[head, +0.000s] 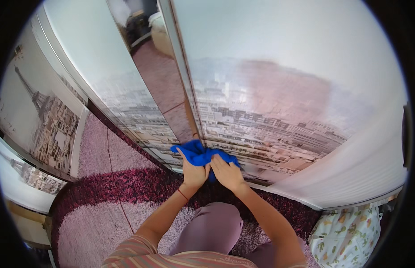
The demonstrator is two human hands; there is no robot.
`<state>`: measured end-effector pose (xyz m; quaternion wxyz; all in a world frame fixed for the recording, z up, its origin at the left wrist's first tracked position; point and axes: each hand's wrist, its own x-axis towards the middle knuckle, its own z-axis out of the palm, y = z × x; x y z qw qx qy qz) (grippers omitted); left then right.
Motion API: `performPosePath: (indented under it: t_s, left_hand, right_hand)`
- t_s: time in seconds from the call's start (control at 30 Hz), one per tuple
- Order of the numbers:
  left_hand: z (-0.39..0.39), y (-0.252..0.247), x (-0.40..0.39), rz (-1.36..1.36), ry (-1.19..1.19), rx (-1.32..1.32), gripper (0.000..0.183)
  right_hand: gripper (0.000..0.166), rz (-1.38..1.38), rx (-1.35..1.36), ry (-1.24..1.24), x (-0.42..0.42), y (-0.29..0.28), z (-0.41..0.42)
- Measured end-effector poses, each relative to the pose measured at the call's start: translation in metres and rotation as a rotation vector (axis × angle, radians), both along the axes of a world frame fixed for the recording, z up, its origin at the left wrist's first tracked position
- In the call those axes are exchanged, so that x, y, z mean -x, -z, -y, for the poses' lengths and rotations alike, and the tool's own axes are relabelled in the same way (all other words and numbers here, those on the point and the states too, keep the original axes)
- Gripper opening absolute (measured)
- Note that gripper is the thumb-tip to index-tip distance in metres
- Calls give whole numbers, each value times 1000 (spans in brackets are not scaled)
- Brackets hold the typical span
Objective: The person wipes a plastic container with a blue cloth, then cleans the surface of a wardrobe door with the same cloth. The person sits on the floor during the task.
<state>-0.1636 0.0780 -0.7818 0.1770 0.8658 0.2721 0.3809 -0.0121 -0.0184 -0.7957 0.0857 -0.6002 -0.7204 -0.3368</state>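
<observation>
A bright blue cloth is bunched up low against a glossy wardrobe front, around the foot of a metal door edge strip. My left hand grips its left part, thumb raised along the fabric. Close beside it, my right hand holds the right part, with fingers laid over the folds. The cloth covers the lower end of the strip and hides some fingertips. Right of the strip is a door panel printed with a cityscape; a narrow mirror strip and another printed panel are on the left.
A pink and dark red rug lies beneath my bent knee. At the lower right stands a cactus-print fabric bag. An Eiffel Tower panel rises at the far left. A pale, ribbed surface borders the door on the right.
</observation>
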Motion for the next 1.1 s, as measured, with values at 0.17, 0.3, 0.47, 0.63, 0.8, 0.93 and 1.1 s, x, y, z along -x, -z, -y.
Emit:
performPosePath:
  t_s: [0.17, 0.3, 0.47, 0.63, 0.8, 0.93, 1.1]
  left_hand:
    - [13, 92, 30, -155, -69, -114, 62]
    - [-1, 8, -2, 129, -112, -224, 88]
    - [-40, -55, -13, 312, -179, -380, 88]
    - [-27, 40, -23, 324, -176, -410, 70]
    - [13, 164, 10, -23, -116, -79, 49]
    - [28, 177, 23, -123, -134, 7, 59]
    - [-8, 14, -10, 355, -228, 19, 78]
  right_hand:
    - [45, -118, 148, -54, 5, 49, 25]
    - [44, -345, -6, -48, 9, -17, 14]
    - [24, -378, -553, -84, 21, -117, -33]
    - [25, -284, -217, -5, 17, 11, -20]
    - [40, -306, 185, 46, 27, 120, 22]
    - [42, -481, 242, 29, 39, 113, 36]
    - [39, -681, -142, -29, 50, 2, 1]
